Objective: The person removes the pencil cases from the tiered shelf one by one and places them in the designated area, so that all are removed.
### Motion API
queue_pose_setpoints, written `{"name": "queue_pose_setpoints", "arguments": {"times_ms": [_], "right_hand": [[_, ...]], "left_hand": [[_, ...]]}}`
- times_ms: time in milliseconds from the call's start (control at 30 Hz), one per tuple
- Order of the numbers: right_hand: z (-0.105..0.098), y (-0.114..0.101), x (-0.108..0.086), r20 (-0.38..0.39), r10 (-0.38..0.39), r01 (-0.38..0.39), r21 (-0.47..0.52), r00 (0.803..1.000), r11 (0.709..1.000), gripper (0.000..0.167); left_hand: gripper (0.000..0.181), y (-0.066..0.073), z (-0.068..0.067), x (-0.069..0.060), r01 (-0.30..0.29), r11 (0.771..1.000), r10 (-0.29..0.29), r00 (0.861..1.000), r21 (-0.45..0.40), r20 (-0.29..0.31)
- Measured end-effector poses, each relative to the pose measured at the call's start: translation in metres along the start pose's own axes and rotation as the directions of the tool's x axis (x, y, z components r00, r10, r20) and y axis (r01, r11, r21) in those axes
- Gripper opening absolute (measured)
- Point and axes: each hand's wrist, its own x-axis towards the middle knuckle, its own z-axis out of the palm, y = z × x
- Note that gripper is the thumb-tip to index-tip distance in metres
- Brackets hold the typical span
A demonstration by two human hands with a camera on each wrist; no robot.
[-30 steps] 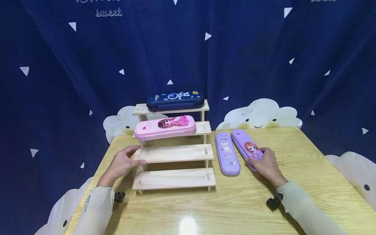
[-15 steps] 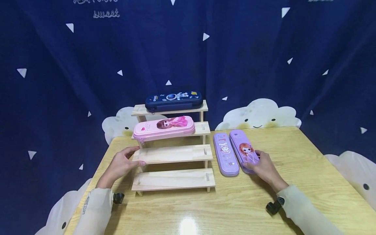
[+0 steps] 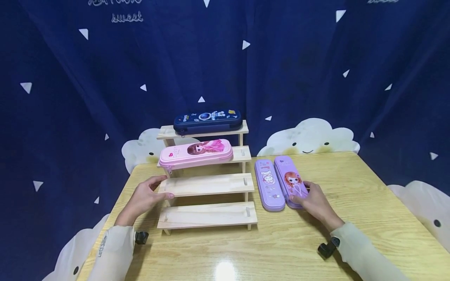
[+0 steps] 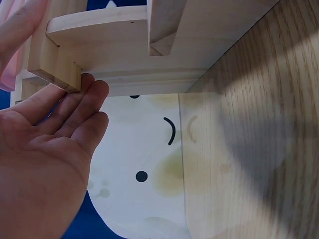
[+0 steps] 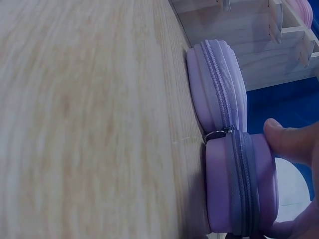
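Right wrist view alone shows zipper teeth on the purple case, gripped by the right hand, its far end near the back edge of the table; head view adds a printed top. The left hand grasps the left end of the wooden rack. Dark blue fabric hangs behind.

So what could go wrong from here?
Pink case sits askew, left end at the front edge of its shelf; a bump might tip it off.
Right hand holds the purple case close against the lilac case, zip pull between; lifting could drag both.
Left hand grips the rack; a tug might shift it.
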Motion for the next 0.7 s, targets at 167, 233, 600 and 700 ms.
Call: {"name": "queue_pose_setpoints", "arguments": {"times_ms": [167,233,600,700], "right_hand": [[-0.003,-0.002,0.001,0.012,0.015,-0.015,-0.002,1.000,1.000,0.092],[-0.007,-0.005,0.002,0.014,0.024,-0.024,0.006,1.000,1.000,0.095],[-0.059,-0.046,0.024,-0.166,-0.157,0.187,0.188,0.974,0.964,0.089],[-0.072,-0.065,0.031,-0.191,-0.227,0.273,0.266,0.955,0.925,0.087]], "left_hand": [[0.084,0.001,0.000,0.000,-0.001,1.000,0.001,1.000,-0.010,-0.002],[0.084,0.000,0.000,0.000,-0.005,1.000,0.005,1.000,-0.009,-0.001],[0.085,-0.003,0.001,0.001,0.005,1.000,-0.005,1.000,-0.006,0.000],[0.085,-0.002,0.000,0.000,0.003,1.000,-0.003,1.000,0.000,0.004]]}}
